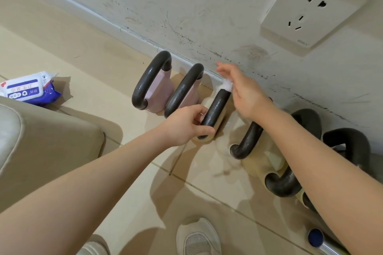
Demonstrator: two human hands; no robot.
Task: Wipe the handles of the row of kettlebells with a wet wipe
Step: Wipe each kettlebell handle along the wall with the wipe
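Note:
A row of kettlebells with dark handles stands along the wall. Two pink ones (152, 83) (182, 91) are on the left. The third, cream-coloured kettlebell (215, 107) is in the middle. My left hand (184, 126) grips the near end of its handle. My right hand (242, 91) presses a white wet wipe (226, 86) against the far end of that handle. To the right stand another cream kettlebell (248, 141) and two darker ones (281, 184) (350, 143), partly hidden by my right forearm.
A blue and white pack of wet wipes (29, 89) lies on the tiled floor at the left. A beige cushioned seat (41, 141) fills the lower left. A wall socket (310, 12) sits upper right. My shoes (196, 238) are at the bottom.

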